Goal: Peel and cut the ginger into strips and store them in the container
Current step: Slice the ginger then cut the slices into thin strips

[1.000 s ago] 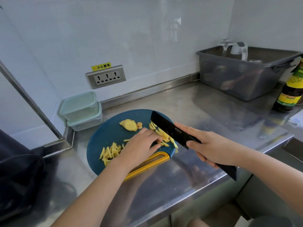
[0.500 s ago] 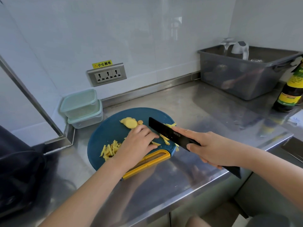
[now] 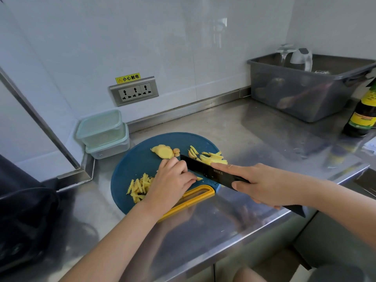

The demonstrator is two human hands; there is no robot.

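A round blue cutting board with a yellow handle lies on the steel counter. My right hand grips a black knife, index finger along the blade, edge down on the board. My left hand presses curled fingers on a ginger piece just left of the blade; only its tip shows. Cut ginger strips lie in a pile at the left and another pile behind the blade. Peeled ginger slices sit at the board's far side. Two stacked lidded containers stand at the back left.
A grey plastic tub with a kettle and utensils stands at the back right. A dark sauce bottle is at the right edge. A wall socket sits above the counter. A black bag lies on the left.
The knife has come down and shifted left toward my left hand, leaving more cut strips behind the blade. My left hand has stayed over the ginger piece.
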